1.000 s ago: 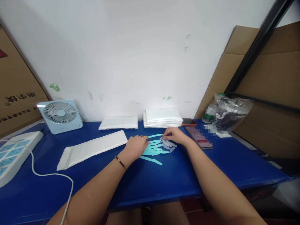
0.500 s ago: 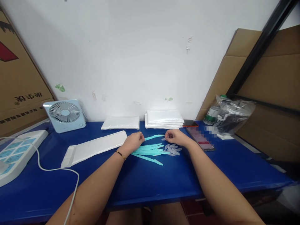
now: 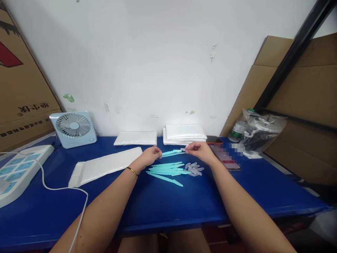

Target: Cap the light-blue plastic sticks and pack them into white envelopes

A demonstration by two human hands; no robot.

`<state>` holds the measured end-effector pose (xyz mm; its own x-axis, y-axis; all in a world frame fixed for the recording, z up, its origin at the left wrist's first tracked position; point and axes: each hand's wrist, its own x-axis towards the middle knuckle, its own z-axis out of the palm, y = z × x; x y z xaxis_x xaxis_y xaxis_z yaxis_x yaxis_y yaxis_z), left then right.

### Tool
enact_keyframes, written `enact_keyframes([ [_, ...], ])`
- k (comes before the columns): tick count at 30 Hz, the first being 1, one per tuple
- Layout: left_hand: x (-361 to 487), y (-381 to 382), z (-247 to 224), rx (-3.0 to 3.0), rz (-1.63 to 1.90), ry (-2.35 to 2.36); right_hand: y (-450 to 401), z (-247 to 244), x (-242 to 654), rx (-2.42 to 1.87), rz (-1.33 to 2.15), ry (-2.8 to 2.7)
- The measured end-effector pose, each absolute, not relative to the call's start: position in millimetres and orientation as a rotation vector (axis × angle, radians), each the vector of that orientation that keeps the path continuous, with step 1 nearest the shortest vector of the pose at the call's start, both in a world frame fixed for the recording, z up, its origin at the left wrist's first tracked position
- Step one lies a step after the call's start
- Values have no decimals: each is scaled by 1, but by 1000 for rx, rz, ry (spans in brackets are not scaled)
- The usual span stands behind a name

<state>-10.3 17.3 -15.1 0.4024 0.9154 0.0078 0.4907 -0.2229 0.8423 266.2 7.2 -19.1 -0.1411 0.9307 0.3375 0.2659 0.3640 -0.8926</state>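
Observation:
My left hand [image 3: 152,155] is closed in a pinch on the handle end of a teal eyebrow razor [image 3: 170,152] that points right. A second slim teal strip lies close under it; whether I also hold that one I cannot tell. My right hand [image 3: 198,151] pinches a small clear blade cap [image 3: 183,149] at the razor's blade end. Whether the cap is on the blade is too small to make out. Below my hands several more teal razors [image 3: 168,170] lie fanned on the blue table [image 3: 168,203], beside a loose heap of clear caps [image 3: 194,169].
A white padded envelope [image 3: 105,165] lies to the left, with white packet stacks [image 3: 184,133] along the wall. A small fan [image 3: 73,127], power strip [image 3: 23,172] and white cable stand left. On the right are a phone [image 3: 225,158], a bottle [image 3: 237,130] and a plastic bag [image 3: 263,131].
Both hands have shifted slightly; the razor and clear cap are now close together between them. My right fingers have stretched out more. The pile of razors and the caps lie as before.

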Motion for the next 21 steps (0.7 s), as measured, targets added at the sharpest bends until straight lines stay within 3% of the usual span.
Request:
enact_keyframes([
  [21,4,8,-9,1972,680,1338,6,-24,249,-1077,764,-1755],
])
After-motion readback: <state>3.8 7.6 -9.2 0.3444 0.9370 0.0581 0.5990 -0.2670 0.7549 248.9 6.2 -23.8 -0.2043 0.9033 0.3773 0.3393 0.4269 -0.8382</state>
